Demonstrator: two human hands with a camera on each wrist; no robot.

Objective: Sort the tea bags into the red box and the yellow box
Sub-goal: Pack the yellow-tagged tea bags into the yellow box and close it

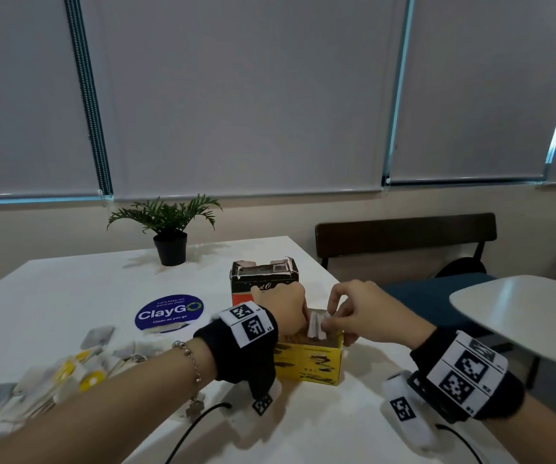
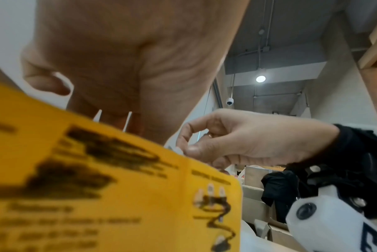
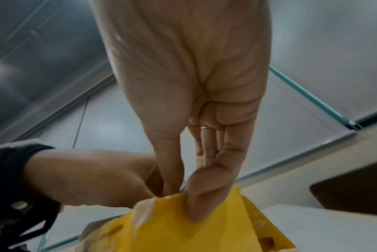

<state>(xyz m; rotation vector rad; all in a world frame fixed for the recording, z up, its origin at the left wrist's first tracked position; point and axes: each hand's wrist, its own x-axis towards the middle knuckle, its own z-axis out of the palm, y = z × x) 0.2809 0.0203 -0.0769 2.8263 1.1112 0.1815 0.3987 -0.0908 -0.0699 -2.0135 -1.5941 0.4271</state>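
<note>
I saw the yellow box (image 1: 308, 361) open on top, black scribbles on its side, white tea bags (image 1: 316, 324) standing inside, my right hand (image 1: 366, 316) pinching one, my left hand (image 1: 281, 308) reaching in, grip hidden.

Your yellow box (image 1: 308, 361) sits open-topped near the bench's front edge, black scribble on its side, white tea bags (image 1: 316, 324) upright inside. The red box (image 1: 263, 279) stands just behind it, flaps open. Loose tea bags (image 1: 65, 373), w/ yellow tags, lie piled at your left.
</note>
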